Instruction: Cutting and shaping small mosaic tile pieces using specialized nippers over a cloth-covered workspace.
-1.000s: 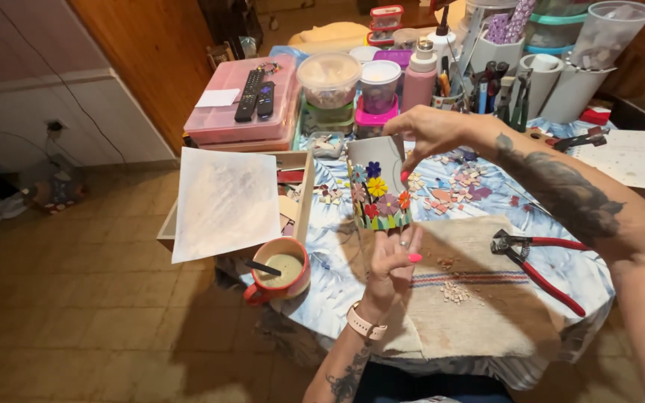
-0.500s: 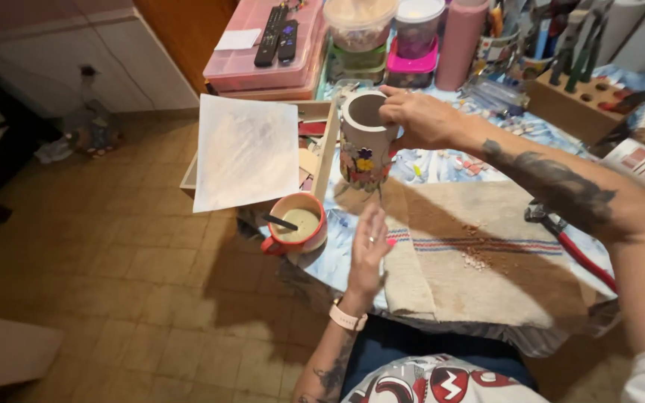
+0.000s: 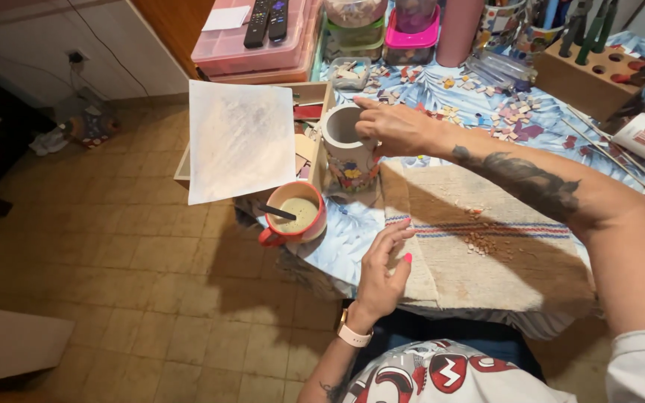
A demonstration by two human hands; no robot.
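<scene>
The fingers [image 3: 373,119] of the right hand [image 3: 396,128] are curled over the rim of a grey cylindrical pot [image 3: 348,149], gripping it at its 3 o'clock edge; the pot stands upright on the table [image 3: 352,231], its lower side covered with small coloured flower pieces. The left hand [image 3: 384,270] rests at the near edge of the table, at 6 o'clock from the pot, fingers loosely spread and holding nothing, fingertips touching the edge of a beige woven cloth [image 3: 487,246] with red and blue stripes. Small crumbs of tile lie scattered on the cloth. At 7 o'clock from the pot, just beside it, stands a red mug [image 3: 293,216] holding pale paste with a dark stick in it. At 9 o'clock a sheet of whitish paper [image 3: 239,140] lies over a shallow wooden box [image 3: 315,93]. At 2 o'clock loose mosaic pieces [image 3: 513,118] are spread on the patterned tablecloth. At 11 o'clock, well apart, a pink plastic case [image 3: 251,56] carries two remote controls [image 3: 266,19]. A wooden tool block [image 3: 580,75] stands at the far right.
</scene>
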